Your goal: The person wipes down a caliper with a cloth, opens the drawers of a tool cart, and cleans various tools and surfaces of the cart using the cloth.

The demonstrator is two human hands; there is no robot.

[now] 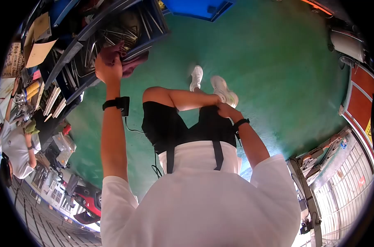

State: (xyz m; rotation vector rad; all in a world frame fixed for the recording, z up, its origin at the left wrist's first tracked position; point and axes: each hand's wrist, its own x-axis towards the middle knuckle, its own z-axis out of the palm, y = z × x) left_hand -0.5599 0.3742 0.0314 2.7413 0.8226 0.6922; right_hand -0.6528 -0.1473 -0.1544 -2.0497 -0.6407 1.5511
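My left hand (108, 71) is closed around a dark maroon cloth (134, 65), bunched up, with part of it hanging over the edge of an open drawer (147, 49). Inside that drawer lie several metal rods and tools (123, 35), in a tangle beside the cloth. My right hand (228, 111) is down at my crossed leg, its fingers wrapped at the ankle near a white shoe (224, 91). No tool shows in it. A black device is strapped to my left wrist, with a cable running from it.
Further open drawers (67, 82) with long tools stand on the left, cardboard (40, 51) above them. Another person (20, 144) works at the far left, holding a green cloth (31, 127). A blue object (199, 8) stands ahead on the green floor (277, 61).
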